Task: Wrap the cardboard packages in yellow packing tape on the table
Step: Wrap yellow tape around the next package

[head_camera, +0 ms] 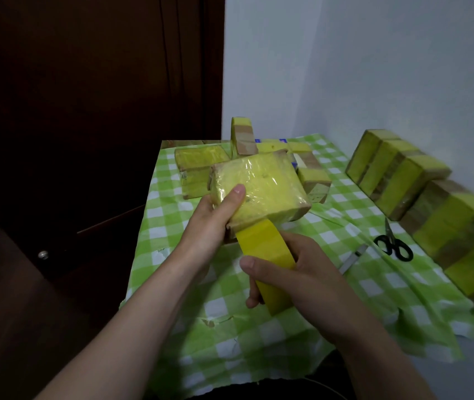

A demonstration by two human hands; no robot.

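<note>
**Package held up, tape roll at its near edge**

The left hand (pixel 215 223) grips a cardboard package (pixel 264 186) at its near left corner. The thumb lies along the top face and the fingers are tucked underneath, out of sight. The package is held tilted above the green checked tablecloth (pixel 259 336). Its top face is covered in glossy yellow tape, and bare brown cardboard shows at its right end.

Just below and to the right of that hand, the right hand (pixel 308 272) grasps the yellow tape roll (pixel 270 269), with the thumb on the outer band and the fingers curled round it. A strip of tape runs from the roll up to the package's near edge.

Beyond the left hand lies a loose heap of partly taped packages (pixel 198 163), one standing on end. Well to the right of the right hand, a row of taped packages (pixel 397 174) lines the white wall. Between that row and the right hand, black-handled scissors (pixel 393 243) and a slim grey cutter (pixel 354 258) lie on the cloth. Left of the left arm stands a dark wooden door (pixel 85 111).
</note>
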